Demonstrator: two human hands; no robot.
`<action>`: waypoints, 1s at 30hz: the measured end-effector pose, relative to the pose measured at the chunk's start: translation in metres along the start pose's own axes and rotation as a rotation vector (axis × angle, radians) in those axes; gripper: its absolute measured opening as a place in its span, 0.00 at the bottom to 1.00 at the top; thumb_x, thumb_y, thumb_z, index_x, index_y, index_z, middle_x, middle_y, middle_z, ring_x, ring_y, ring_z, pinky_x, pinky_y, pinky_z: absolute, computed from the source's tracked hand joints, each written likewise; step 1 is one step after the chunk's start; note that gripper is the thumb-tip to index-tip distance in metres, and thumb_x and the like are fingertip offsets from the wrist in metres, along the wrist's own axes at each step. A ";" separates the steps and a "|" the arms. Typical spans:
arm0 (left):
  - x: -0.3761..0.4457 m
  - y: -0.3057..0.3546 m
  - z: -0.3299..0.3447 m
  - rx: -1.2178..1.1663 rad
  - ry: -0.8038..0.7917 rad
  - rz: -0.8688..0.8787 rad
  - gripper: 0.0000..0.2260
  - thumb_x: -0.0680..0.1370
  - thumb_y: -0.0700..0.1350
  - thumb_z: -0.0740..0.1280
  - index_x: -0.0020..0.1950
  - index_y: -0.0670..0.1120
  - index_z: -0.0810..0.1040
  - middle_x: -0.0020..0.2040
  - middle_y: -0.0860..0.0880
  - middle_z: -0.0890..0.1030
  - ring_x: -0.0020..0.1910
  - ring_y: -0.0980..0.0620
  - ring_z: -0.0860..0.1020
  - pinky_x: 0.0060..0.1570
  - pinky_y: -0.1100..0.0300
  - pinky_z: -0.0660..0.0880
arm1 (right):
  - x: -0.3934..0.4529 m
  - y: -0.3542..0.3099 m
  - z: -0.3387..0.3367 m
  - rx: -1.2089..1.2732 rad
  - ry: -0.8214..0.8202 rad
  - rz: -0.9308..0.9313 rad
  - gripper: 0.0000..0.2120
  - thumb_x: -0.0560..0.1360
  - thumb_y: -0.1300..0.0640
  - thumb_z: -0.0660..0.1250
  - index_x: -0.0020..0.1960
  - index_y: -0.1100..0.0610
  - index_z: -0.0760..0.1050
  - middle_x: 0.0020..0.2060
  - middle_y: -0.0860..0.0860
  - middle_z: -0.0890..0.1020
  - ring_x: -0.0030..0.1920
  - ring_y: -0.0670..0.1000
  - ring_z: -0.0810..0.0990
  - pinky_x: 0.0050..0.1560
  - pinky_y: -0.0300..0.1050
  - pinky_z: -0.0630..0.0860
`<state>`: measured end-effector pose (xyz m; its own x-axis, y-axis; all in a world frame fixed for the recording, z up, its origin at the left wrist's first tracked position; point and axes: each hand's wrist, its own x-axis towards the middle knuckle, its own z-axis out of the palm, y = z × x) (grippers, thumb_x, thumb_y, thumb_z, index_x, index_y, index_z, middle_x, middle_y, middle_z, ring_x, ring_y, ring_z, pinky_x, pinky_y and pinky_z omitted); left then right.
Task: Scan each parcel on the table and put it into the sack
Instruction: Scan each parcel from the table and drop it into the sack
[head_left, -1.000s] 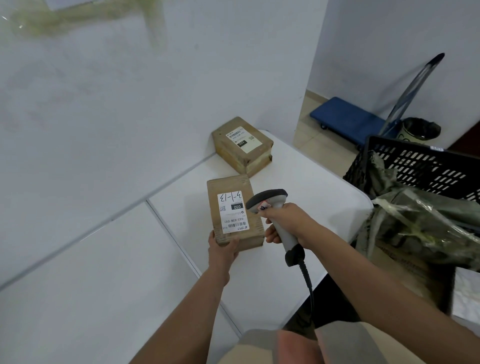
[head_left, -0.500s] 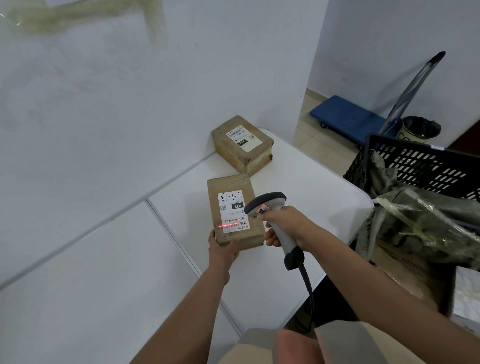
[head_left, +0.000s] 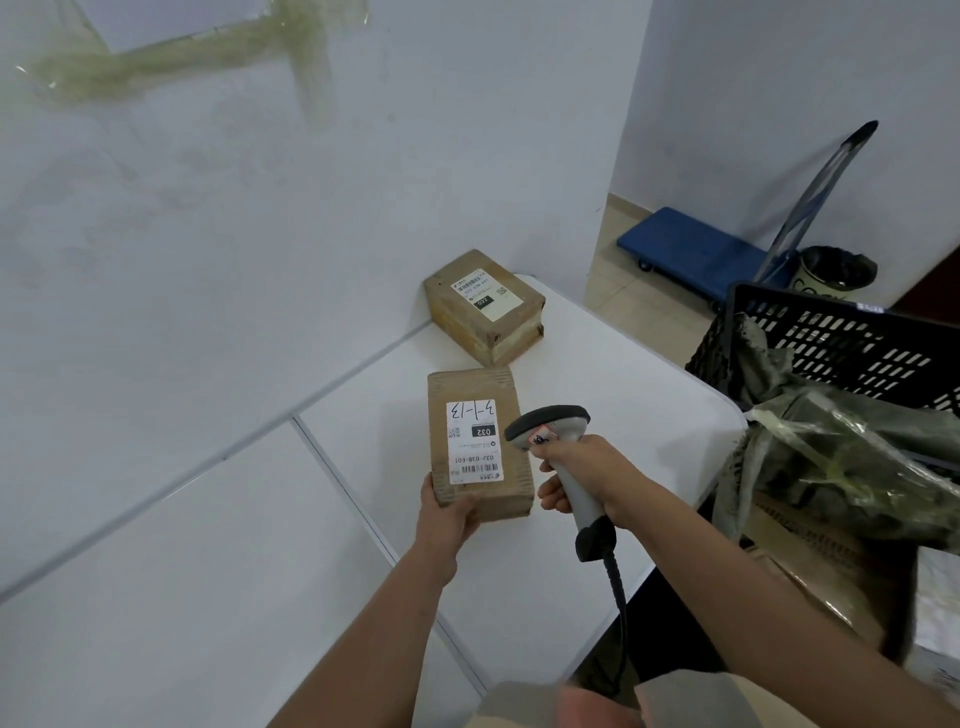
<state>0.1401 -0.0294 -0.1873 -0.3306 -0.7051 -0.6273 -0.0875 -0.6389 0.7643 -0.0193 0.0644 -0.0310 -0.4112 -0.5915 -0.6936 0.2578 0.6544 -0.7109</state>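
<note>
I am watching the left hand (head_left: 448, 515) gripping the near end of the nearer parcel (head_left: 478, 441), thumb lying on its top face and fingers curling under the edge, so that grip is clamped on the box. The parcel is lying flat on the white bench (head_left: 363, 467), its label (head_left: 472, 441) facing up with the barcode at the near end.

The right hand (head_left: 582, 475) is wrapping around the handle of the scanner (head_left: 558, 452), that grip clamped tight on it, the dark head pointing toward the label from just beside the parcel's right edge. Its cable (head_left: 618, 587) is hanging down past the bench edge.

Half a second ago a red scan line was showing across the barcode; now that line is gone from the label. Hands, scanner and parcel are otherwise sitting where they were.

A second parcel (head_left: 485, 306) is resting farther back, near the bench's far corner by the wall, apart from the first. To the right, the sack (head_left: 841, 467) is draping open inside a black crate (head_left: 841, 348) beside the bench. On the floor beyond, a blue trolley (head_left: 685, 249) and a bin (head_left: 836, 270) are standing by the far wall.
</note>
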 end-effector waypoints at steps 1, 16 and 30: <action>0.000 0.002 0.000 0.037 -0.005 -0.011 0.30 0.76 0.34 0.69 0.73 0.51 0.63 0.60 0.45 0.79 0.56 0.44 0.80 0.55 0.47 0.80 | 0.003 0.003 -0.003 0.010 0.015 -0.002 0.13 0.77 0.55 0.69 0.47 0.66 0.74 0.34 0.63 0.82 0.27 0.55 0.79 0.27 0.40 0.76; -0.012 0.013 0.007 0.449 -0.209 -0.204 0.32 0.76 0.54 0.72 0.76 0.60 0.59 0.67 0.49 0.73 0.64 0.43 0.70 0.68 0.43 0.67 | 0.029 0.072 -0.030 0.278 0.148 0.013 0.16 0.75 0.49 0.72 0.56 0.59 0.75 0.41 0.59 0.81 0.37 0.56 0.85 0.42 0.49 0.82; -0.045 0.019 0.071 0.555 -0.321 0.164 0.22 0.74 0.47 0.75 0.61 0.57 0.67 0.60 0.47 0.75 0.54 0.53 0.77 0.48 0.62 0.75 | 0.014 0.106 -0.083 0.345 0.134 0.033 0.14 0.76 0.49 0.71 0.54 0.58 0.78 0.41 0.58 0.85 0.38 0.56 0.85 0.38 0.46 0.81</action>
<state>0.0871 0.0120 -0.1338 -0.6369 -0.5982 -0.4863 -0.4550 -0.2175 0.8635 -0.0704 0.1645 -0.1065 -0.5024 -0.4910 -0.7117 0.5431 0.4614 -0.7016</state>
